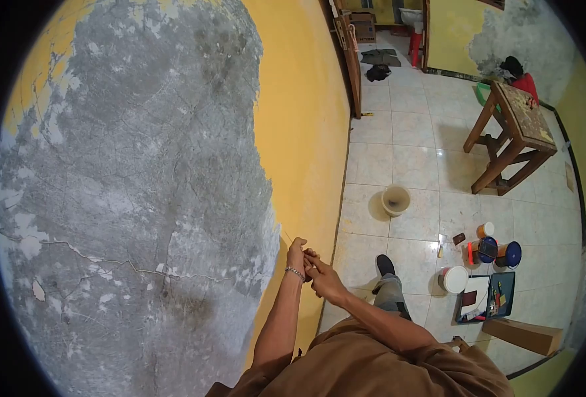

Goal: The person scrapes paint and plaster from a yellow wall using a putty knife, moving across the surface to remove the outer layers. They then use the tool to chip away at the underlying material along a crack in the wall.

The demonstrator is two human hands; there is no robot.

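Note:
My left hand, with a bracelet at the wrist, is closed in front of the painted wall, close to the edge of the bare grey patch. A faint thin sliver shows above its thumb, too small to name. My right hand meets it from the right, its fingers bent and pressed together against the left hand's fingers. Whatever lies between the two hands is hidden by them. Yellow paint borders the grey patch, and a crack runs across its lower part.
A bucket stands on the tiled floor. To the right are a white tub, blue-lidded tubs, an open tool case and a cardboard box. Farther back stands a wooden stool. A doorway is beyond the wall's end.

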